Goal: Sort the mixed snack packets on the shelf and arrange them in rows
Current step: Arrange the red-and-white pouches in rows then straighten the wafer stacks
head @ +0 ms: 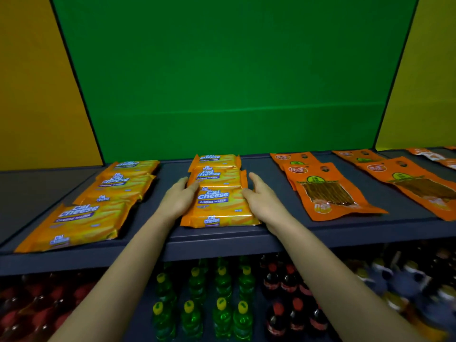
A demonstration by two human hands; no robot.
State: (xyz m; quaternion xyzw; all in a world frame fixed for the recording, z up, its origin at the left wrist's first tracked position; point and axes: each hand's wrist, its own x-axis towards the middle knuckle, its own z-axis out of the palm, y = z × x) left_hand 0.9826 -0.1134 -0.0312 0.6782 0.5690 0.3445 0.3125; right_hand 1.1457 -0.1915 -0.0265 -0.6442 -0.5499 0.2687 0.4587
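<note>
1. Shelf [246, 239]: dark, flat top, carrying every snack packet in view. The sort looks nearly done, with like beside like.
2. Left row of wafer packets [106, 198]: runs front to back and skews toward the left at the front. Use it as the reference for spacing, not for angle.
3. Middle row of wafer packets [217, 191]: three packets overlapping like tiles, the front one at the shelf lip. This is the row being worked on.
4. Orange pouches [325, 191]: two rows to the right, well apart from the middle row.
5. Left hand [181, 197]: fingers straight and together, laid flat against the row's left edge. It grips nothing.
6. Right hand [261, 197]: fingers straight, palm turned in to the right edge, thumb touching the front packet.
7. Step, as judged: squaring the middle row. Press evenly from both sides so the side edges line up. Keep the pressure light because wafers crush. Avoid pushing forward, since the front packet sits near the lip.
8. Hidden: bottles [222, 304] on the level below are blurred, labels unreadable. The shelf's right end is cut off, so the pouch count is unknown.
9. The overlaps cover most of each rear packet.
10. Cannot tell whether the fingertips reach the second packet or only the front one.
</note>
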